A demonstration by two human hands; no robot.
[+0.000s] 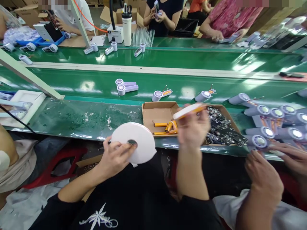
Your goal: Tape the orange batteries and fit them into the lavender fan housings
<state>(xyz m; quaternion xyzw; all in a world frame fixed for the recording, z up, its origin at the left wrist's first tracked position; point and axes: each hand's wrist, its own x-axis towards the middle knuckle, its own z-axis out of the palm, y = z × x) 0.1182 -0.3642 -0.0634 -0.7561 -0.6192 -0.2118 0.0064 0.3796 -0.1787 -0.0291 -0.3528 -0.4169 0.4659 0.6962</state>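
In front of my body, my left hand (117,156) holds a large white roll of tape (142,143), its fingers gripping at the centre hole. My right hand (194,127) is raised over the cardboard trays and is blurred by motion. Its fingers are closed on a long white piece (188,111) with an orange edge; blur hides exactly what it is. Below and left of that hand, orange cylindrical batteries (160,124) lie in a shallow cardboard box (157,111). Right of it sits another box heaped with small black circuit boards (219,126).
Several lilac fan housings (157,95) stand on the green conveyor (96,86), with more crowded at the right (259,110). A co-worker's hands (263,175) work close by on my right. Other people sit across the line. A metal post (31,75) slants at left.
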